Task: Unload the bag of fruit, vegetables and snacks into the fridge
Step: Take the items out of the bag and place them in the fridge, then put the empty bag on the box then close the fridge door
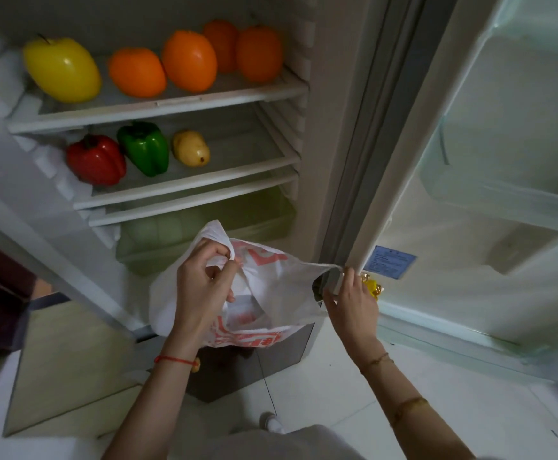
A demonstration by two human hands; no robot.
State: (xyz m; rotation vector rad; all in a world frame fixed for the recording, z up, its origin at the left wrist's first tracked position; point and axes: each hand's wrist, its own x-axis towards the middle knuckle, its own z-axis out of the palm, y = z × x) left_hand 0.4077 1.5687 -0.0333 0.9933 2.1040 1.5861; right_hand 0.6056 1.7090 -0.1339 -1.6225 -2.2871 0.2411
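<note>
A white plastic bag (pixel 271 283) with red print hangs open in front of the fridge. My left hand (pixel 204 277) pinches one handle, and my right hand (pixel 352 293) pulls the other handle to the right while also holding a yellow snack packet (pixel 373 287). On the top shelf (pixel 158 109) lie a yellow apple (pixel 62 69) and several oranges (pixel 189 61). The middle shelf (pixel 184 184) holds a red pepper (pixel 96 159), a green pepper (pixel 145 147) and a potato (pixel 190 147).
The fridge door (pixel 490 161) stands open on the right with its door bins. A greenish crisper drawer (pixel 171 234) sits below the shelves. A dark lower door (pixel 257 363) is under the bag. White tiled floor lies below, with my foot (pixel 271 423) on it.
</note>
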